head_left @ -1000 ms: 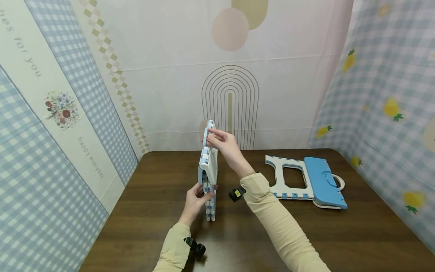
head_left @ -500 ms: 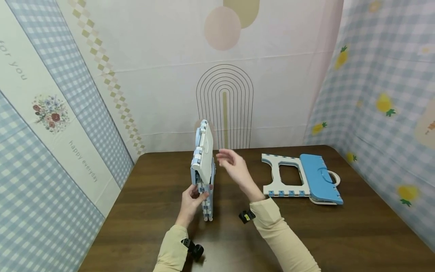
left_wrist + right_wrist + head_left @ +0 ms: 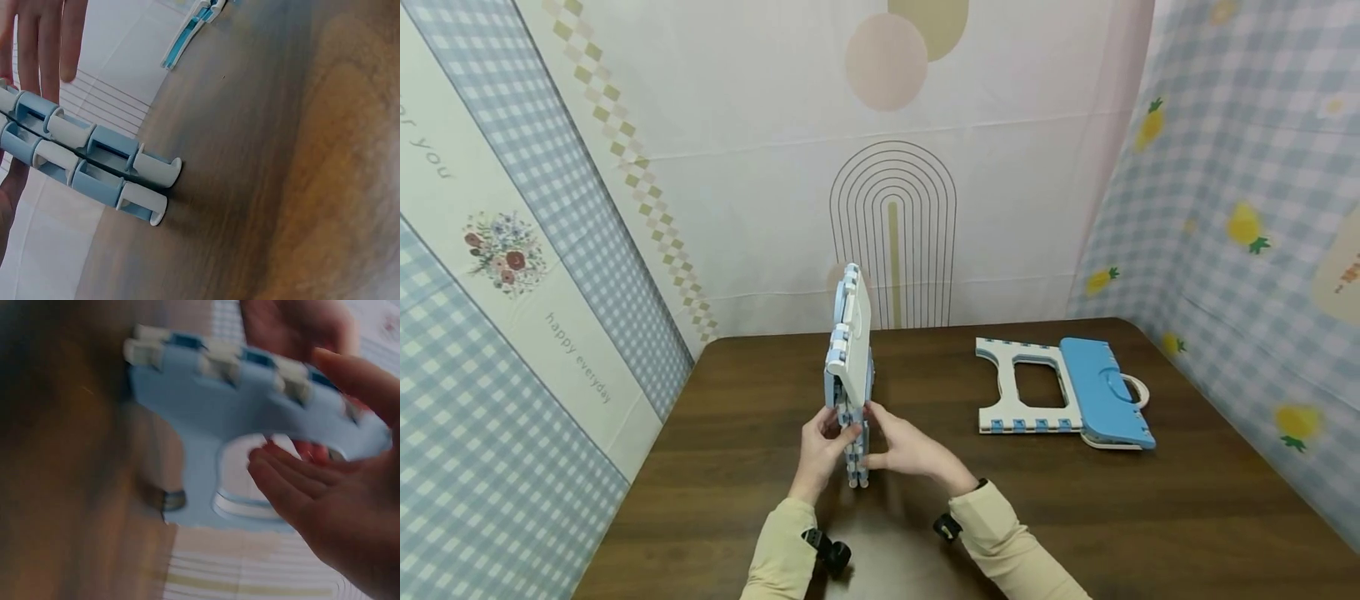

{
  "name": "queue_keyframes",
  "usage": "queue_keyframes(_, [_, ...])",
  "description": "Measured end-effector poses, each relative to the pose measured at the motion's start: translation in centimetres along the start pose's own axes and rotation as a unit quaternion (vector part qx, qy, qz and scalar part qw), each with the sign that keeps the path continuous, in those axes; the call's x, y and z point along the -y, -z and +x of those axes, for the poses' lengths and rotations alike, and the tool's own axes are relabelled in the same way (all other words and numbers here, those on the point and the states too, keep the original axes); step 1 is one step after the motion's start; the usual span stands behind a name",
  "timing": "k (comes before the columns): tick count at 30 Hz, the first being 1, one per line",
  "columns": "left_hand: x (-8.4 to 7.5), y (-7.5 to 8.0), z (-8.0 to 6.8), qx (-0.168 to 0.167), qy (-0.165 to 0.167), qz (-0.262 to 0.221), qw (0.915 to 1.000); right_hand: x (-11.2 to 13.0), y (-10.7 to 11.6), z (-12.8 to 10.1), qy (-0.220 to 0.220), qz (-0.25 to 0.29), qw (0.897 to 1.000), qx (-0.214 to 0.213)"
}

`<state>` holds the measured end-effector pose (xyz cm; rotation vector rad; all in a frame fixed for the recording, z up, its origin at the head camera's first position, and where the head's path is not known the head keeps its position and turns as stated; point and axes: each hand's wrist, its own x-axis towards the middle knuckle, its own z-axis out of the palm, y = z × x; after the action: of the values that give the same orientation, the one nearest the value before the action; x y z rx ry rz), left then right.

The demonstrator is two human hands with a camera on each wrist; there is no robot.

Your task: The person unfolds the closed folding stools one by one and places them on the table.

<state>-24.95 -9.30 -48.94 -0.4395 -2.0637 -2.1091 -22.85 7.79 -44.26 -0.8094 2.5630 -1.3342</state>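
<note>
A blue and white folding stool [image 3: 850,333] stands upright on the table, its leg panels close together and its white seat part tilted at the top. My left hand [image 3: 818,450] grips the leg panels from the left, thumb on the near hinged edge [image 3: 87,150]. To the right of the stool is my right hand [image 3: 913,450], thumb and fingers spread around the near edge of the panel. In the right wrist view its fingers [image 3: 294,481] are straight beside the blue leg panel [image 3: 194,406]; whether they touch it is unclear.
A second folding stool [image 3: 1037,414] lies flat on the right of the brown table [image 3: 760,375], with a blue seat part and white handle. A patterned cloth [image 3: 760,208] hangs behind the table, and checked cloths hang at both sides.
My right hand has let go of the stool's top and come down to the right side of its legs. The seat part now leans more to the right. My left hand keeps its grip.
</note>
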Motion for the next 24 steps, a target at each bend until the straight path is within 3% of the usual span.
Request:
queue_keyframes(9, [-0.1,-0.5,-0.2,-0.014,-0.001,0.006,0.9999,-0.5,-2.0,0.3,0.0,-0.001,0.997,-0.077])
queue_keyframes(16, [0.0,-0.8,-0.4,-0.027,-0.003,-0.005,0.9996,-0.4,-2.6,0.5,0.009,-0.075,0.988,-0.131])
queue_keyframes(24, [0.8,-0.4,-0.5,-0.004,0.022,0.006,0.9997,-0.7,-2.3,0.7,0.023,-0.108,0.985,-0.132])
